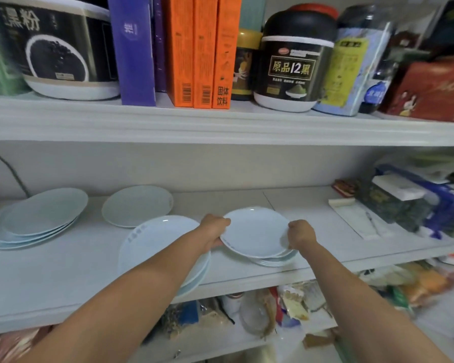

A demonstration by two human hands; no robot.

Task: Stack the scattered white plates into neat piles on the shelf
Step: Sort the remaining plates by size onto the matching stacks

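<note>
Holding the small white plate [254, 231] by its two opposite rims, I have my left hand [215, 231] clamped on the left edge and my right hand [302, 233] on the right edge. The fingers [222, 223] of both are curled tight round the rim. The plate sits at centre frame, slightly tilted, directly over the small pile [275, 261] near the front of the middle shelf [63, 271]. I cannot tell whether it touches the pile yet.

To do this step well, I judge I should level the plate first, line its rim up with the rims below, and lower it straight down. I would let go only once it seats flat, sliding both thumbs off outward so nothing shifts. The pile stands close to the shelf's front lip, so any sideways nudge risks pushing it over.

Counting plates, the small pile shows about three rims under the one I hold, though blur makes that unsure. Just left of it, partly under my left forearm, a larger pile [157, 239] shows two or three plates. Behind that lies one lone plate [136, 205]. At the left edge of the frame, the far-left pile [42, 213] is loosely fanned and holds about four. That makes three piles and one single plate. Three orange boxes [205, 48] stand on the shelf above.
</note>
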